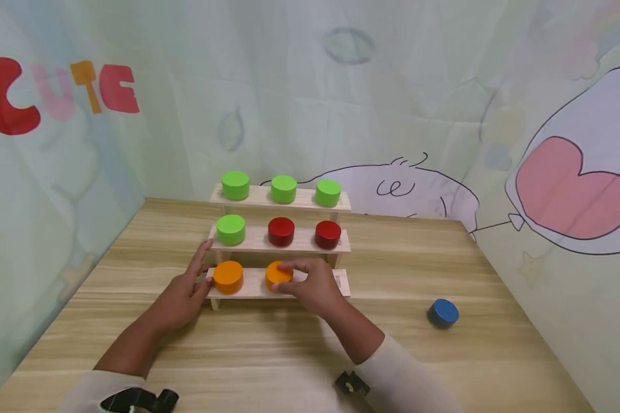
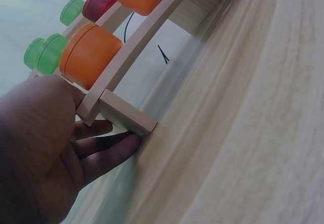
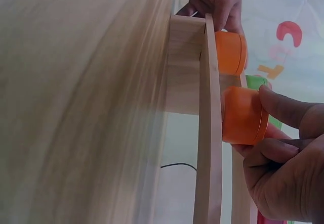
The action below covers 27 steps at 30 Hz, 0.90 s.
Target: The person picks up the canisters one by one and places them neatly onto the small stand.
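Observation:
A three-tier wooden display stand (image 1: 254, 291) holds small round lidded tins. My right hand (image 1: 317, 287) pinches an orange tin (image 3: 245, 116) between thumb and fingers, at the middle of the bottom tier. Another orange tin (image 1: 228, 277) sits at that tier's left end. Beside it, my left hand (image 1: 183, 298) holds the stand's left end; in the left wrist view its fingers (image 2: 109, 155) lie against the end leg (image 2: 126, 112). On the middle tier stand a green tin (image 1: 231, 230) and two red tins, one in the centre (image 1: 281, 232) and one at right (image 1: 328, 235).
Three green tins line the top tier, one of them (image 1: 283, 190) in its centre. Off to the right, a blue tin (image 1: 443, 314) lies on the wood-grain table (image 1: 392, 355). A printed cloth backdrop (image 1: 418, 103) hangs behind and at both sides.

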Available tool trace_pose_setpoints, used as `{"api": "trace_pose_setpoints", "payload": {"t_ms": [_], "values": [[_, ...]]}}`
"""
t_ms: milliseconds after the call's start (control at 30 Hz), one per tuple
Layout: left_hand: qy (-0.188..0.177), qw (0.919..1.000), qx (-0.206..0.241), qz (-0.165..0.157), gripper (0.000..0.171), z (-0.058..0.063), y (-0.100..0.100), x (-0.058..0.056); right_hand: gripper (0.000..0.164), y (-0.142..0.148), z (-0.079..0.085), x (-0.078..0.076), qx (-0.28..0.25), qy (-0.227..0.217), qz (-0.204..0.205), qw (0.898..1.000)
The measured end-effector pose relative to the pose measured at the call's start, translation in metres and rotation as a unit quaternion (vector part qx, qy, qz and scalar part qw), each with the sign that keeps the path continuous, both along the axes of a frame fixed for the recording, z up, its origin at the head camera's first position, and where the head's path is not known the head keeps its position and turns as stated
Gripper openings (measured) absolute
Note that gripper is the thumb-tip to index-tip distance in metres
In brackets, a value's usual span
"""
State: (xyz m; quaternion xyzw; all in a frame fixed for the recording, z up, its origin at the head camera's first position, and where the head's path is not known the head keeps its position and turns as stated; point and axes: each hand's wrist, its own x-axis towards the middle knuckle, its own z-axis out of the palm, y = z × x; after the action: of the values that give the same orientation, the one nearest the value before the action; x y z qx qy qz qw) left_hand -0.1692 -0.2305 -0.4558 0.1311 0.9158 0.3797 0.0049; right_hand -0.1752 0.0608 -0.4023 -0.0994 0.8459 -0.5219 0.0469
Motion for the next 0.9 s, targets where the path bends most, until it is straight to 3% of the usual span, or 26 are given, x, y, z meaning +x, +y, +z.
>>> {"api": "trace_pose_setpoints", "payload": {"t_ms": [267, 900], "values": [[0.004, 0.9999, -0.012, 0.005, 0.075, -0.0037, -0.0006, 0.002, 0.036, -0.0013, -0.0079, 0.001, 0.006, -0.003, 0.003, 1.0], [0.003, 0.9999, -0.01, 0.003, 0.076, -0.0014, -0.0008, -0.0021, 0.042, -0.0008, -0.0025, 0.0034, 0.025, 0.023, 0.001, 0.999]]}}
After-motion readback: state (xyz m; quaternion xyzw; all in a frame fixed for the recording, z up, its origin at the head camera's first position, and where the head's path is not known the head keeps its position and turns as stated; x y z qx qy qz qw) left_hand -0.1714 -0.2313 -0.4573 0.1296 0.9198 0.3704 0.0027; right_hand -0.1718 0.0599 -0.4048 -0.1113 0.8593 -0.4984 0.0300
